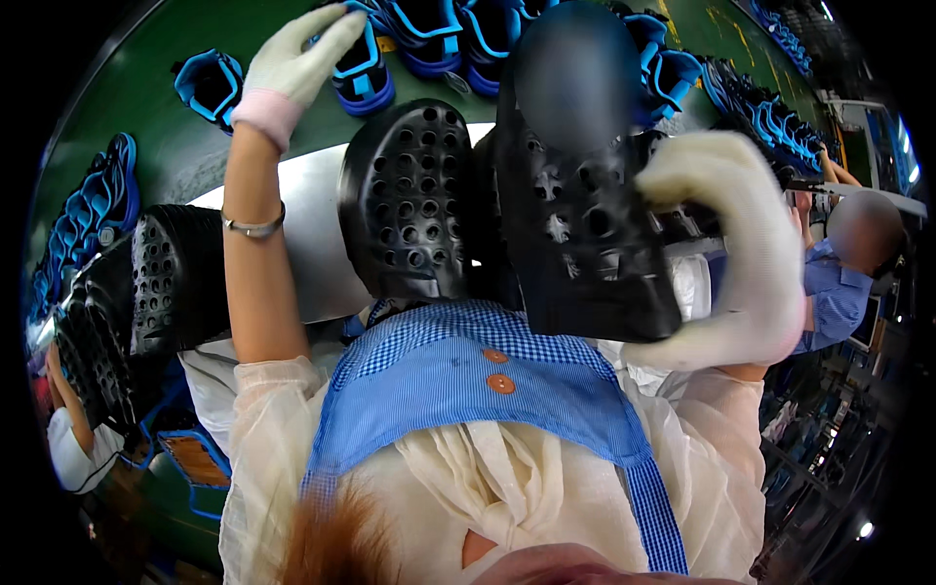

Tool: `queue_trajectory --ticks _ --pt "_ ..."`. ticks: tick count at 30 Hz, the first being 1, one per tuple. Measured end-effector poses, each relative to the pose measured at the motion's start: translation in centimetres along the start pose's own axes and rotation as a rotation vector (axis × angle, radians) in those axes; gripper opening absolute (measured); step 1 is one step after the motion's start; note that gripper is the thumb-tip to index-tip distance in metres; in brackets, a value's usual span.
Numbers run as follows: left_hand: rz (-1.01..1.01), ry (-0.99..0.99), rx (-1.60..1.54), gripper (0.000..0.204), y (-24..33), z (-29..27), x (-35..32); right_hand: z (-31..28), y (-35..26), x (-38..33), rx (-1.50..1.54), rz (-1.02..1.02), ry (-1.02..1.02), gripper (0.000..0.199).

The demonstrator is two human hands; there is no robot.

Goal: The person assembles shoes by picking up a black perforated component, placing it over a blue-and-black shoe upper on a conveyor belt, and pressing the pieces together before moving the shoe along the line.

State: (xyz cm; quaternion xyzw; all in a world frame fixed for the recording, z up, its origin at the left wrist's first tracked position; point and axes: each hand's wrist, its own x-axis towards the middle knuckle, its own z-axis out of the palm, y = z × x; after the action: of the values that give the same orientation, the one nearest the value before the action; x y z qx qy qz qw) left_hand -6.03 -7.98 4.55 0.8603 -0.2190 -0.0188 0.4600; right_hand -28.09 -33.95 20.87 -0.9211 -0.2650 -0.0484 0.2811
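My left hand (297, 60), in a white glove with a pink cuff, reaches far out to a blue and black shoe (363, 76) on the green conveyor belt (156, 58); its fingers rest on the shoe's edge. My right hand (746, 244), also in a white glove, grips a black perforated shoe part (575, 234) held up close to the camera. A second black perforated shoe part (409, 200) lies just in front of my chest on the grey metal table (312, 253).
Several blue and black shoes (429, 34) stand in rows on the belt, more at the right (770, 122) and left (93, 210). Black perforated parts (161, 278) are stacked at my left. A person in blue (843, 283) works at the right; another person's arm (68, 429) shows at lower left.
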Motion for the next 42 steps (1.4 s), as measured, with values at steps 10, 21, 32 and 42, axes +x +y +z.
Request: queue_trajectory --ticks 10,21,32,42 --pt "-0.080 -0.039 -1.334 0.071 3.6 -2.0 -5.3 5.7 3.6 12.6 0.059 -0.338 0.114 0.049" --pt "-0.057 0.010 -1.485 0.035 -1.8 0.8 -4.1 12.2 6.7 17.7 -0.258 -0.083 -0.095 0.040" --pt "-0.048 0.180 0.190 0.039 -7.3 4.6 -3.8 11.0 9.8 22.8 -0.314 0.172 -0.437 0.045" --pt "-0.227 0.017 0.299 0.031 -6.5 5.7 -0.2 17.0 10.2 29.2 -0.580 0.212 -0.572 0.042"
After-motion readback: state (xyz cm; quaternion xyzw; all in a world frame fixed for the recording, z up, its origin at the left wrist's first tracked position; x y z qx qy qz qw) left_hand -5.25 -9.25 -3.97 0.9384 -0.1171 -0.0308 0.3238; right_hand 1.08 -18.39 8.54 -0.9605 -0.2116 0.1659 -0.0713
